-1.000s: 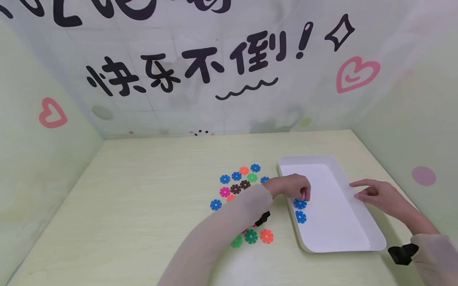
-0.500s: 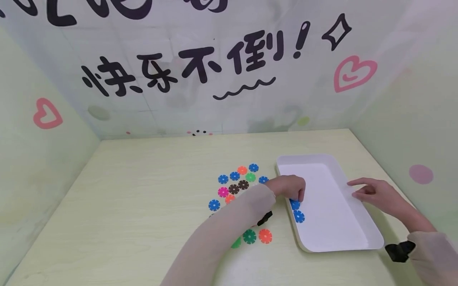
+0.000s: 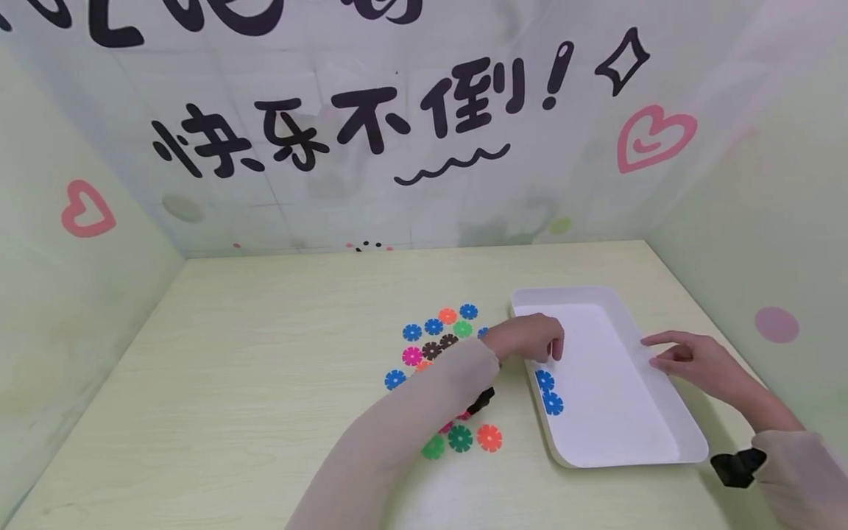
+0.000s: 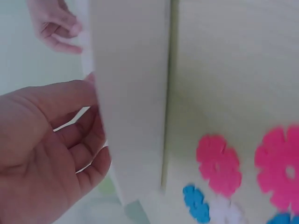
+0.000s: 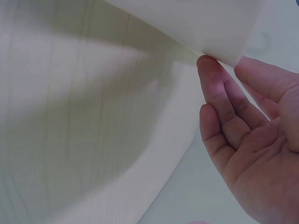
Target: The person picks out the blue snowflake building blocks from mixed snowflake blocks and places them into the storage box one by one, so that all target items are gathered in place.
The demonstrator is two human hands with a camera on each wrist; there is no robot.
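Observation:
My left hand (image 3: pixel 530 338) hangs over the left wall of a white tray (image 3: pixel 616 397), fingers bent downward. Its fingertips are hidden behind that wall in the left wrist view, and I see nothing held. Just below it, two blue notched discs (image 3: pixel 553 403) lie inside the tray along the left wall. At the opposite side, my right hand (image 3: pixel 695 364) holds the tray's right rim with thumb and fingers, as the right wrist view also shows at the tray's edge (image 5: pixel 224 42).
Left of the tray, several flower-shaped discs in blue, orange, green, pink and brown lie on the table, including a dark green disc (image 3: pixel 460 439) and a pink disc (image 4: pixel 218 164). My left sleeve (image 3: pixel 404 434) covers part of them. Printed walls surround the table.
The upper blue disc has shifted left against the tray wall, in line with the lower one. My left hand has then lifted slightly off it. The right hand stays at the rim.

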